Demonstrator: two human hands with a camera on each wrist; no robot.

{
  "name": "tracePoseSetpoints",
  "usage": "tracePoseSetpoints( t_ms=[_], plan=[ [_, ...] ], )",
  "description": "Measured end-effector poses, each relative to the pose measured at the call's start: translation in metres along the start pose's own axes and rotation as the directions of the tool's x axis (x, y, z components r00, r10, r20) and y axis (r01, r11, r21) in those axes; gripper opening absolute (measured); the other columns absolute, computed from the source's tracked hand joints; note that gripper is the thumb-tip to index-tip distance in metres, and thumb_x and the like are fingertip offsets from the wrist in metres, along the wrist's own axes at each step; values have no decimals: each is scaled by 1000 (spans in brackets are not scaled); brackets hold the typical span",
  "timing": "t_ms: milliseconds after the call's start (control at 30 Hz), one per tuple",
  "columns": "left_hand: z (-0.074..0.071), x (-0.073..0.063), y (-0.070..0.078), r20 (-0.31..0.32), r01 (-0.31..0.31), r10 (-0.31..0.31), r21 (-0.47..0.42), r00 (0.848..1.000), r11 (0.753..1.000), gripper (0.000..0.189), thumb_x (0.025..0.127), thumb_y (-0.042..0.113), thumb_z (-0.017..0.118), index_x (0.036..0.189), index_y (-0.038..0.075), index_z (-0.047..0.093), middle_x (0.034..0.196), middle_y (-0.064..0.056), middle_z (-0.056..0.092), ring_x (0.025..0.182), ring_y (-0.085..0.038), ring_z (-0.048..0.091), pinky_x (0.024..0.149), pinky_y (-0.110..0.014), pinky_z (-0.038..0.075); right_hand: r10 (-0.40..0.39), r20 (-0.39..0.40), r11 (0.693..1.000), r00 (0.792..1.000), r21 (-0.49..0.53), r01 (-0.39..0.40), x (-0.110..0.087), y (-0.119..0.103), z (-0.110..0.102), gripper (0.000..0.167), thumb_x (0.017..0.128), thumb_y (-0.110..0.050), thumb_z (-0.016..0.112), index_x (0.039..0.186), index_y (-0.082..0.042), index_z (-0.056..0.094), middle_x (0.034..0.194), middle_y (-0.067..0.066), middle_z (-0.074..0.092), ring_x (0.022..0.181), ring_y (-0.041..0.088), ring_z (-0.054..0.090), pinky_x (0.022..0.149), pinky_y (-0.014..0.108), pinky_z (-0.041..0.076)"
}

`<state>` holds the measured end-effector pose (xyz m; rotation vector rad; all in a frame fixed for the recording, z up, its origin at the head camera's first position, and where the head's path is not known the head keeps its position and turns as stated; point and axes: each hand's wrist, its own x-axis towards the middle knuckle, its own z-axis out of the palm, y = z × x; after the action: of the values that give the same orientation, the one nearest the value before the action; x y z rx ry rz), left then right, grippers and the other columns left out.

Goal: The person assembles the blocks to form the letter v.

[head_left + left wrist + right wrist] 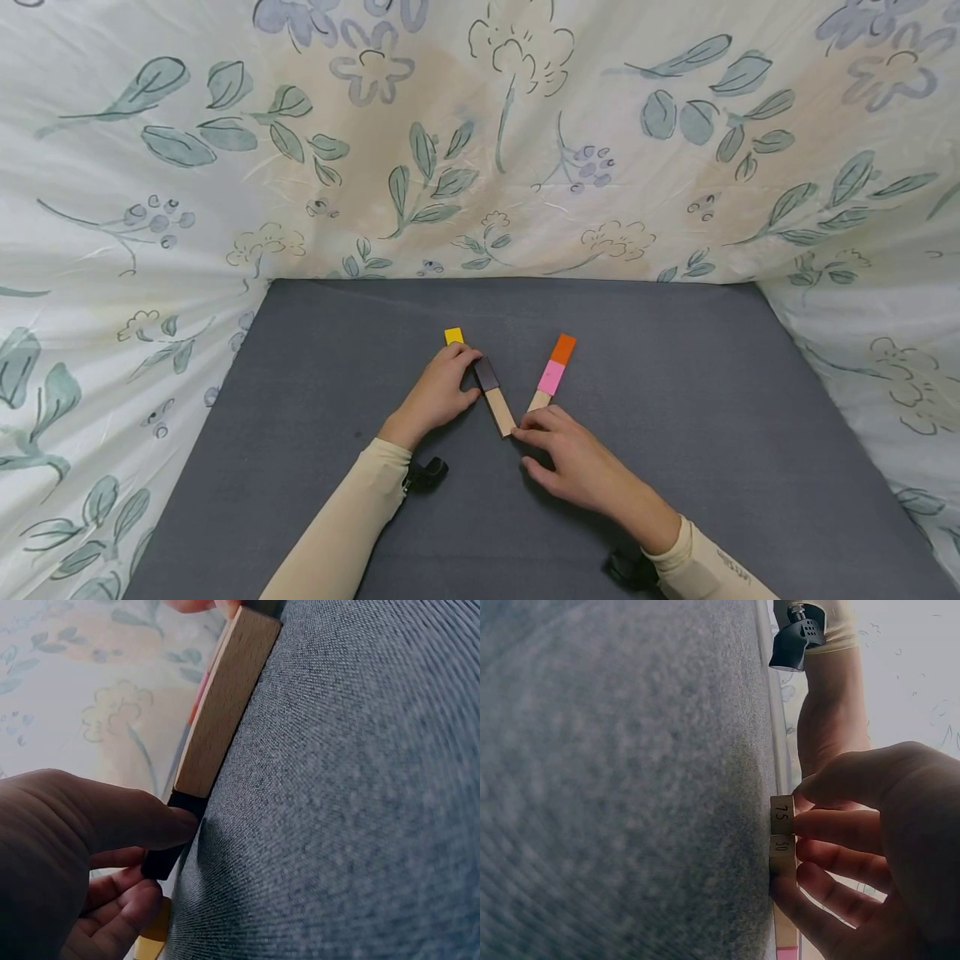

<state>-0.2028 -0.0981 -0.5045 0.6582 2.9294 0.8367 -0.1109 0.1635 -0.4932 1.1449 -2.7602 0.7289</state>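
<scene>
Two rows of small wooden blocks form a V on the dark cloth. The left row has a yellow block (453, 335), a black block (487, 374) and a plain wooden block (500, 412). The right row has an orange block (563, 348), a pink block (551, 377) and a plain block (538, 401), partly behind the fingers. My left hand (442, 387) pinches the black block, thumb on its side (176, 825). My right hand (581, 458) touches the near ends of the plain blocks with extended fingers. Those ends show "75" (781, 814) and "50" (781, 846).
A grey cloth-covered table (675, 367) lies under the blocks. Floral curtains (540, 150) hang at the back and both sides. Black wrist cameras (426, 475) sit at both beige sleeves (345, 525).
</scene>
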Motion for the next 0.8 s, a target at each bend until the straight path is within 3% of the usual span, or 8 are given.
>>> tracePoseSetpoints(
  t_ms=[800],
  plan=[
    [-1, -3, 3, -14, 12, -12, -33, 1000, 999, 56, 95, 13, 86, 146, 6, 65, 140, -13, 59, 132, -32, 56, 112, -49, 48, 4, 1, 1000, 1000, 10, -4, 0, 0, 1, 33, 92, -15, 86, 124, -7, 82, 121, -2, 65, 111, 15, 56, 93, 38, 56]
  ],
)
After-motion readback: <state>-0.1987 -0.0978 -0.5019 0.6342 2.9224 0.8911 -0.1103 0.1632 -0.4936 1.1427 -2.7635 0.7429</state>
